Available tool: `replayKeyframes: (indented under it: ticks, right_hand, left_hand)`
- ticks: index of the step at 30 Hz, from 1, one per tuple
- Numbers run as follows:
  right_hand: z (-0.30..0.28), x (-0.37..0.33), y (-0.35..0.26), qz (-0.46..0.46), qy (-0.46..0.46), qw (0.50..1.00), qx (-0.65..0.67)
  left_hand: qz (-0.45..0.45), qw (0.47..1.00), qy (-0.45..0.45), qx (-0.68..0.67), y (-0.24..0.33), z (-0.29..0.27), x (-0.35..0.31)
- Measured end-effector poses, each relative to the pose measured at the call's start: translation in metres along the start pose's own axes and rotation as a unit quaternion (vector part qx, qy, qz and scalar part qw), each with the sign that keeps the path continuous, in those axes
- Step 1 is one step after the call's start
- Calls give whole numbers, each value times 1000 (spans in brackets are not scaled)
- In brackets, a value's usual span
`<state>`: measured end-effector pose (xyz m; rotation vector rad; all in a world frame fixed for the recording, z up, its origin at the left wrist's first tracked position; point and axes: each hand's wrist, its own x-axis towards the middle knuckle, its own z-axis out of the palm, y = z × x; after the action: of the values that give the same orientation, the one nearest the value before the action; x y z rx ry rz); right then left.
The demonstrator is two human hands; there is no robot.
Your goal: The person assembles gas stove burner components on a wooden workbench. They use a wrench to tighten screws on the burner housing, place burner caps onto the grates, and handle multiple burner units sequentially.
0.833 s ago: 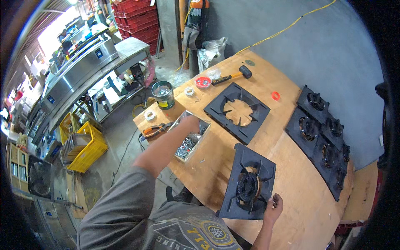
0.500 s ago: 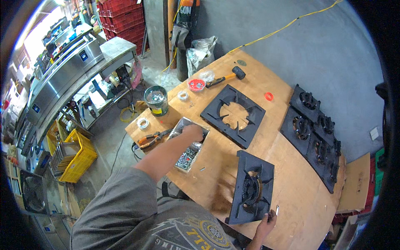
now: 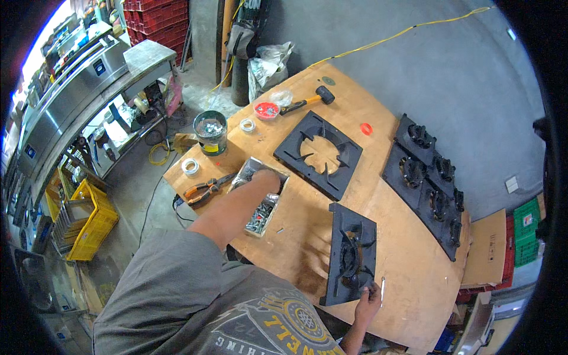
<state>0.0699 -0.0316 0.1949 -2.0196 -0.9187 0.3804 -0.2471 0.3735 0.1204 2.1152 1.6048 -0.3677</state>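
My left hand (image 3: 266, 180) reaches down into a white box (image 3: 273, 221) of screws and bolts; its fingers are hidden inside. Near the table's front edge, my right hand (image 3: 368, 303) grips the lower right corner of a black cast-iron burner grate (image 3: 352, 260), which stands tilted up with a round burner in its middle. Next to those fingers is a slim silver tool (image 3: 383, 291); whether it is held or lies on the table I cannot tell. Behind, another black grate (image 3: 318, 155) with a round opening lies flat.
The wooden table (image 3: 408, 260) also carries orange-handled pliers (image 3: 204, 190), tape rolls (image 3: 190, 167), a dark tub (image 3: 210, 131), a red bowl (image 3: 267, 111), a rubber mallet (image 3: 309, 99) and a red ring (image 3: 367, 129). Several assembled burner grates (image 3: 426, 183) lie right. A yellow crate (image 3: 89, 219) is on the floor.
The whole view has shifted a little, so everything sits slightly further left and up. My left hand is still in the box, and my right hand still holds the tilted grate.
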Motion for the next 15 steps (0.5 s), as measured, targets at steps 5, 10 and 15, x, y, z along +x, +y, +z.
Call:
replayKeyframes:
  ticks: [5,10,15]
  right_hand:
    - [-2,-7,-12,24,-11,999,-35]
    - [-5,-14,17,23,16,1000,5]
    - [-15,-10,54,-32,38,997,-52]
  left_hand:
    - [56,994,-76,59,-21,34,55]
    - [176,969,-100,142,-8,-12,13]
    - [226,973,27,22,-33,-18,-9]
